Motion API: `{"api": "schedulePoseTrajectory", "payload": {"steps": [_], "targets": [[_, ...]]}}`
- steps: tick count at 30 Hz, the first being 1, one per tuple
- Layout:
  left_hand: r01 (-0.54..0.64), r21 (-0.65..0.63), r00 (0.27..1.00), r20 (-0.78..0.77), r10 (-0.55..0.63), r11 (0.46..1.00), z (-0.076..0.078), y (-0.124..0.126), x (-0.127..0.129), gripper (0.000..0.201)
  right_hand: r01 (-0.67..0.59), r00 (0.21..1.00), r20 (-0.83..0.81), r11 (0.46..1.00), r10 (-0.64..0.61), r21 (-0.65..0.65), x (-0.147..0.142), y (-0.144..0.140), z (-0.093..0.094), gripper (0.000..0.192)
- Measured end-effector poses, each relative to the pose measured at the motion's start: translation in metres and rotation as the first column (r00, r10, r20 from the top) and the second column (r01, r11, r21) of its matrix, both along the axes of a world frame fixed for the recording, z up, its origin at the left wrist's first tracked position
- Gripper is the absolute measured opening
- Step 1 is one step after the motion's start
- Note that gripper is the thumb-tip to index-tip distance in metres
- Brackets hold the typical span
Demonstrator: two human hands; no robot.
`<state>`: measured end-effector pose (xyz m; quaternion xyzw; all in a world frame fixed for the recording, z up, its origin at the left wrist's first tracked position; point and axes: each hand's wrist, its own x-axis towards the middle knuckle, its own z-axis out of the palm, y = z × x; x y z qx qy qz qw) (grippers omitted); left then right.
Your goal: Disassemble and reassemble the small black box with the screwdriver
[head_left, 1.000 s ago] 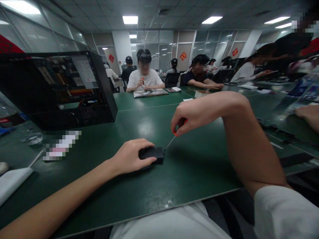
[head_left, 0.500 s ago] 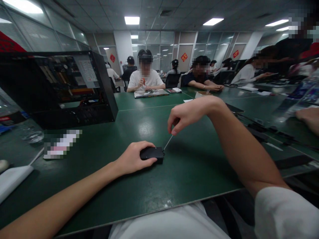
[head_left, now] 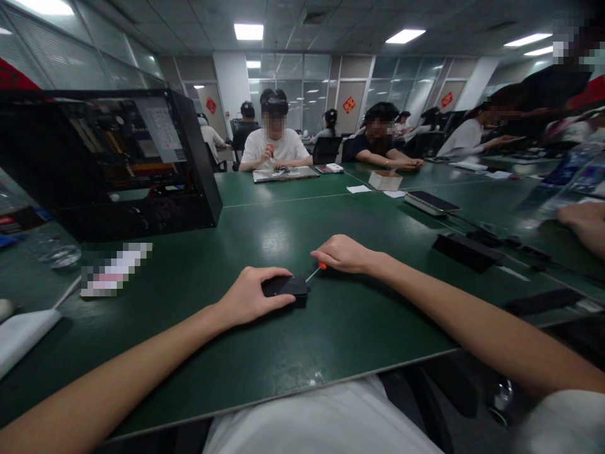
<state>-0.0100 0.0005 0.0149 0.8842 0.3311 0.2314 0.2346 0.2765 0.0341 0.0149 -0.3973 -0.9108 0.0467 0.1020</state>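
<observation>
My left hand (head_left: 253,291) lies over a small flat black box (head_left: 287,288) on the green table (head_left: 359,328), fingers curled on its top and near side. My right hand (head_left: 344,253) rests low on the table just right of the box, closed around a thin screwdriver (head_left: 316,272) with an orange-red handle. The metal shaft lies nearly flat and points left, its tip at the box's right end.
An open black computer case (head_left: 113,164) stands at the left rear. A black bar-shaped part (head_left: 466,249) and a phone (head_left: 432,202) lie to the right. Other people sit at the far side of the table, and another person's hand (head_left: 583,224) shows at the right edge.
My right hand came down from a raised, elbow-high pose to rest on the table, laying the screwdriver almost flat. My left hand stayed on the black box.
</observation>
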Motion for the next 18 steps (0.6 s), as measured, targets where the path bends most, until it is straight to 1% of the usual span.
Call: {"api": "schedulePoseTrajectory", "payload": {"steps": [4, 7, 10, 12, 14, 16, 17, 18], "targets": [[0.017, -0.006, 1.0, -0.002, -0.017, 1.0, 0.0, -0.001, 0.0, 0.046, -0.027, 0.999, -0.032, 0.998, 0.029, 0.059, -0.013, -0.006, 0.001, 0.066], [0.032, -0.005, 0.999, 0.009, -0.032, 0.999, 0.0, -0.002, 0.004, 0.046, -0.022, 0.999, -0.03, 0.997, 0.024, 0.068, -0.014, -0.009, 0.002, 0.065], [0.058, -0.004, 0.998, 0.007, -0.058, 0.998, 0.003, -0.001, 0.002, 0.045, 0.004, 1.0, -0.017, 0.994, -0.003, 0.109, -0.012, -0.009, 0.002, 0.064], [0.115, -0.017, 0.993, -0.024, -0.115, 0.993, 0.009, 0.004, -0.007, 0.051, 0.034, 0.999, -0.018, 0.989, -0.032, 0.142, -0.011, -0.008, 0.0, 0.064], [0.179, -0.09, 0.979, -0.078, -0.186, 0.98, 0.014, 0.011, -0.023, 0.067, 0.065, 0.998, -0.025, 0.984, -0.062, 0.164, -0.011, -0.008, -0.002, 0.065], [0.114, -0.135, 0.988, -0.085, -0.126, 0.984, 0.016, 0.017, -0.041, 0.048, 0.09, 0.996, -0.041, 0.982, -0.084, 0.169, -0.012, -0.007, -0.005, 0.064], [0.082, -0.136, 0.992, -0.082, -0.094, 0.987, 0.016, 0.018, -0.048, 0.045, 0.098, 0.995, -0.05, 0.981, -0.091, 0.169, -0.013, -0.007, -0.006, 0.064], [0.064, -0.116, 0.995, -0.075, -0.073, 0.991, 0.015, 0.019, -0.053, 0.046, 0.106, 0.994, -0.057, 0.98, -0.097, 0.17, -0.013, -0.007, -0.007, 0.064]]}}
